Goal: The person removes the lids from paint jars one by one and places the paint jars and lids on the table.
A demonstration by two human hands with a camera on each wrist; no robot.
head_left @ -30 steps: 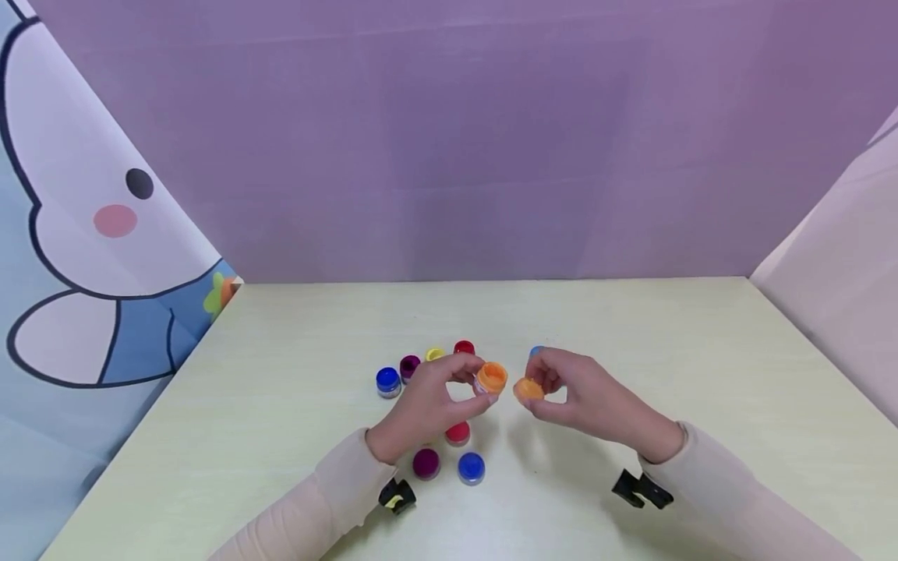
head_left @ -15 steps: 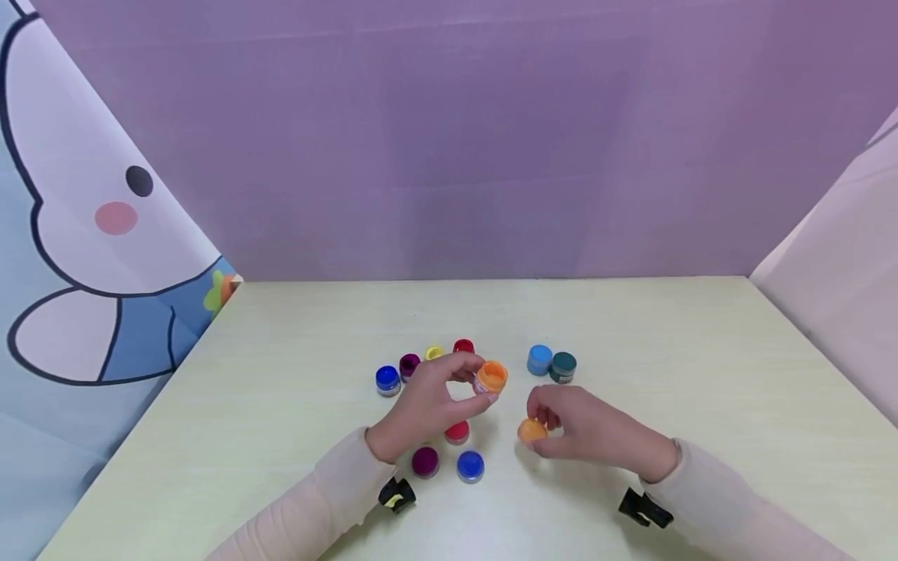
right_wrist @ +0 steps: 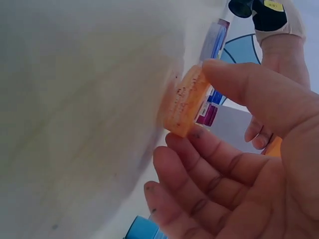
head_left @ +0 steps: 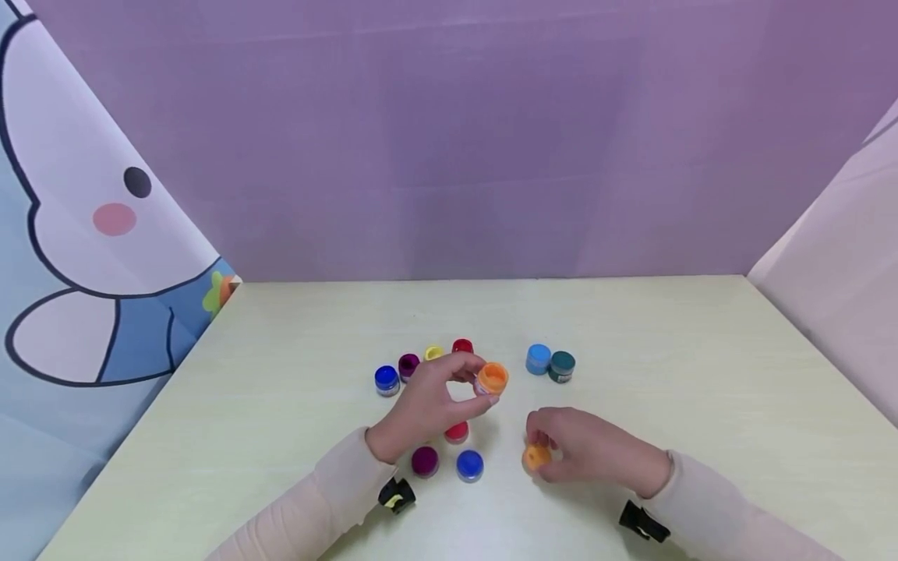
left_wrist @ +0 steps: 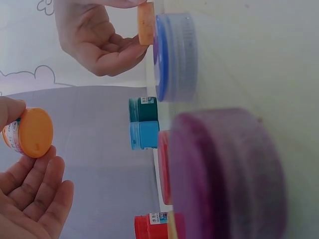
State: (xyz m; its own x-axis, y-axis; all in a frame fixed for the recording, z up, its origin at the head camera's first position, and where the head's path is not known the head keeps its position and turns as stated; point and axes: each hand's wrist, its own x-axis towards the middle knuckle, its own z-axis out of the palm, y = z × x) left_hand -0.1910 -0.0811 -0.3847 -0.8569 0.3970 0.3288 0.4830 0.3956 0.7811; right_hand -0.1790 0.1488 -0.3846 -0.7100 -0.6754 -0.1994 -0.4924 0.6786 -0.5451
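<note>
My left hand (head_left: 429,405) pinches an orange paint jar (head_left: 493,379) between thumb and fingers, held above the table with its mouth uncovered. To the right and nearer me, my right hand (head_left: 596,448) pinches the orange jar lid (head_left: 537,457) by its edge, low over the tabletop. In the right wrist view the lid (right_wrist: 185,102) lies between thumb and fingertips, at or just above the surface; contact is unclear. Beneath and in front of my left hand are a red lid (head_left: 457,432), a purple lid (head_left: 425,462) and a blue lid (head_left: 470,466).
Behind my left hand stand a blue jar (head_left: 387,381), a purple jar (head_left: 409,366), a yellow jar (head_left: 434,353) and a red jar (head_left: 462,345), partly hidden. Farther right, a light blue jar (head_left: 539,359) and a dark green jar (head_left: 562,366) stand together. A purple backdrop (head_left: 491,156) borders the table.
My right hand has carried the orange lid away from the jar, down and toward me to the tabletop, uncovering the light blue and green jars. My left hand holds still with the orange jar.
</note>
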